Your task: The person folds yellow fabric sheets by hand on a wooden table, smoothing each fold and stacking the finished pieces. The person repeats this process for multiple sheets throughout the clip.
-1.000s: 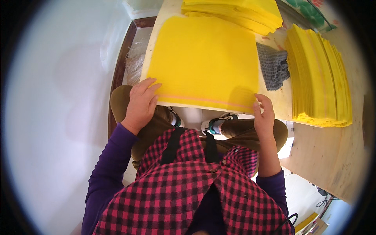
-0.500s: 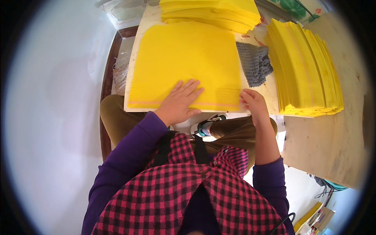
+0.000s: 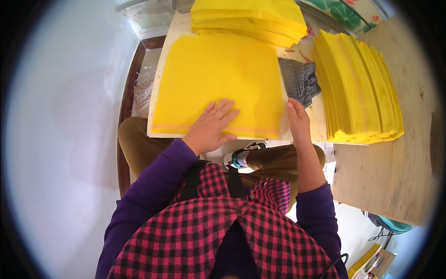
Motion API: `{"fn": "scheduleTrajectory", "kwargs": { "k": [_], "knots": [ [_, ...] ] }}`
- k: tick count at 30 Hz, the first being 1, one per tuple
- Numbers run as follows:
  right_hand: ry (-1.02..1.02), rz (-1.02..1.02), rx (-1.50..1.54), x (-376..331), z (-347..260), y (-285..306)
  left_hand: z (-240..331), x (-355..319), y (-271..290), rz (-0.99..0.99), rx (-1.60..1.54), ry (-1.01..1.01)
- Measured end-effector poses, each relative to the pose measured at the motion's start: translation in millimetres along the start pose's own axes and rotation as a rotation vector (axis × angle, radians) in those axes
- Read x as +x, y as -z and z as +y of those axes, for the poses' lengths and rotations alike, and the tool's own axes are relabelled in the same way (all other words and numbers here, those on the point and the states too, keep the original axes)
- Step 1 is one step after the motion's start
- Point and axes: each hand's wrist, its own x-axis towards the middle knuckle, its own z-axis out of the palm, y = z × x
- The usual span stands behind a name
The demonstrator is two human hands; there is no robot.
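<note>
Left hand (image 3: 211, 126) lies flat, palm down, fingers spread, pressing on yellow sheet (image 3: 218, 79) near its front edge; not gripping. Right hand (image 3: 297, 122) is at sheet's front-right corner, fingers straight, edge-on to cam; can't tell if it pinches the edge or just rests against it. Sheet is big, squarish, matte, thin, w/ faint pink stripe along near edge; it lies flat on a pale board (image 3: 169, 35), front of counter (image 3: 385, 181). Grey knit cloth (image 3: 299, 79) sits just right of sheet, touching its edge. Fanned stack (image 3: 357, 88) of yellow sheets lies further right, thin edges stepped. Second pile (image 3: 248, 18) is behind sheet, overlapping its far edge. Bare plywood counter shows front right of stack.
</note>
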Motion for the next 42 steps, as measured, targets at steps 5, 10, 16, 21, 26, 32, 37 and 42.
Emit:
{"fn": "scheduleTrajectory", "kwargs": {
  "k": [5, 10, 16, 21, 26, 32, 37, 42],
  "knots": [
    [0.061, 0.042, 0.116, 7, -1, -15, -3, -6, 16, 0.104, 0.026, 0.077],
    [0.078, -0.026, 0.223, 7, -2, -27, -33, -34, 39, 0.343, 0.053, 0.296],
    [0.049, -0.023, 0.294, 9, -1, -25, -97, -72, 55, 0.716, -0.238, 0.500],
    [0.027, -0.004, 0.374, 12, 0, -26, -128, -80, 48, 0.687, -0.328, 0.630],
    [0.065, 0.001, 0.228, 13, 3, -29, -134, -68, 30, 0.615, -0.131, 0.584],
    [0.118, 0.061, -0.002, 12, 4, -27, -129, -66, 31, 0.628, -0.047, 0.615],
    [0.118, 0.110, 0.031, -5, -3, -14, -121, -79, 54, 0.650, -0.226, 0.737],
    [0.062, 0.108, 0.039, -40, -7, -1, -105, -98, 66, 0.583, -0.737, 0.954]
  ]
}}
